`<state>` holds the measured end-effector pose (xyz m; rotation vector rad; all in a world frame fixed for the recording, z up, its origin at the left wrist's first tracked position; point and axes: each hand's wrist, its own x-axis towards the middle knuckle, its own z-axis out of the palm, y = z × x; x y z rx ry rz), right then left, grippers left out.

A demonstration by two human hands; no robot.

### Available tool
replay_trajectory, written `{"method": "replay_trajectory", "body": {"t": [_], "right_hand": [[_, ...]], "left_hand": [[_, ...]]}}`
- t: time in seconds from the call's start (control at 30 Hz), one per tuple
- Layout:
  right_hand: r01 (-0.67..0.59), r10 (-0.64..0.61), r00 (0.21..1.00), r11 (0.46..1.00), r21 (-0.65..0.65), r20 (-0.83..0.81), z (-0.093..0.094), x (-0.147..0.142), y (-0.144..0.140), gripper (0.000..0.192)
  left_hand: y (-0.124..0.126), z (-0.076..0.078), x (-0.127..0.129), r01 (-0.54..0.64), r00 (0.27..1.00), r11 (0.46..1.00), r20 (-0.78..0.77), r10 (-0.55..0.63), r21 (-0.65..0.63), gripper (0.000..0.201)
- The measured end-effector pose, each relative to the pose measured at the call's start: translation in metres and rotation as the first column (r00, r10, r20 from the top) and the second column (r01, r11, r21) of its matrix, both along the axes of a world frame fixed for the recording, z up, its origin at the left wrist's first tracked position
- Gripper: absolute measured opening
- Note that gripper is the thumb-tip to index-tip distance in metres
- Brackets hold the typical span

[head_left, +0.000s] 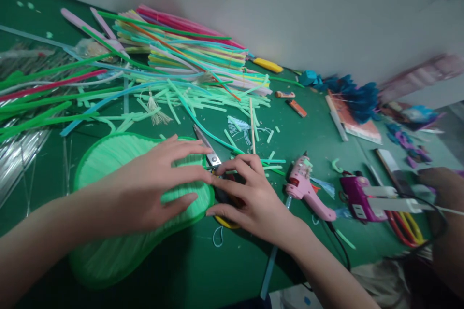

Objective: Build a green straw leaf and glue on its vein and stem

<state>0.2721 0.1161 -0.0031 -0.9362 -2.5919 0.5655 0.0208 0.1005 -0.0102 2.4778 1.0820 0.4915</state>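
Note:
My left hand (159, 183) is over a light green, rounded panel (116, 246) with a darker green fuzzy rim, its fingers spread and its fingertips close to my right hand. The panel looks built from rows of pipe cleaners. Just right of it, my right hand (250, 193) curls over the handles of a pair of scissors (213, 157). The metal blades point up and left past my fingers; most of the dark and yellow handles is hidden beneath the hand.
Bundled pipe cleaners (203, 53) and cut green pieces (206, 99) lie toward the wall. To the right are a pink glue gun (304, 186) with a cord, a purple device (358, 198) and another pair of scissors (406, 229). Another person's hand (440, 188) shows at the right edge.

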Motion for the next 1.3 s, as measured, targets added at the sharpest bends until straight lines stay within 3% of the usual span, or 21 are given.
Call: {"method": "replay_trajectory", "body": {"t": [0.1, 0.2, 0.4, 0.53, 0.73, 0.87, 1.0, 1.13, 1.3], "right_hand": [[0.013, -0.013, 1.0, 1.0, -0.022, -0.004, 0.0, 0.0, 0.001, 0.046], [0.015, -0.017, 0.999, 0.999, -0.048, -0.039, -0.002, -0.001, 0.002, 0.045], [0.039, -0.041, 0.999, 0.996, -0.086, -0.016, 0.001, -0.006, -0.001, 0.032], [0.052, -0.051, 0.998, 0.996, -0.068, 0.021, 0.004, -0.008, -0.003, 0.032], [0.071, -0.069, 0.994, 0.997, -0.029, 0.087, 0.01, -0.015, -0.005, 0.028], [0.005, -0.016, 0.994, 0.995, 0.101, 0.106, 0.01, -0.016, -0.002, 0.027], [-0.11, 0.074, 0.987, 0.959, 0.26, 0.142, 0.008, -0.014, 0.004, 0.03], [-0.205, 0.152, 0.969, 0.936, 0.286, 0.196, 0.011, -0.013, 0.008, 0.042], [-0.204, 0.147, 0.971, 0.92, 0.334, 0.189, 0.01, -0.015, 0.01, 0.04]], "left_hand": [[-0.019, 0.009, -0.001, 0.027, 0.997, 0.996, -0.076, -0.02, 0.081, 0.034], [-0.035, 0.011, -0.001, 0.04, 0.988, 0.989, -0.154, -0.017, 0.142, 0.057], [-0.034, -0.008, -0.013, -0.086, 0.959, 0.984, -0.255, 0.125, 0.156, 0.08], [-0.031, -0.017, -0.015, -0.096, 0.963, 0.991, -0.243, 0.117, 0.094, 0.082], [-0.035, -0.016, -0.01, -0.162, 0.966, 0.985, -0.195, 0.172, 0.065, 0.085], [-0.034, -0.019, -0.011, -0.125, 0.97, 0.99, -0.2, 0.136, 0.07, 0.088], [-0.032, -0.021, -0.011, -0.126, 0.966, 0.984, -0.213, 0.15, 0.123, 0.086], [-0.032, -0.019, -0.009, -0.126, 0.96, 0.98, -0.231, 0.159, 0.152, 0.081], [-0.031, -0.016, -0.01, -0.126, 0.962, 0.984, -0.227, 0.153, 0.129, 0.082]]}}
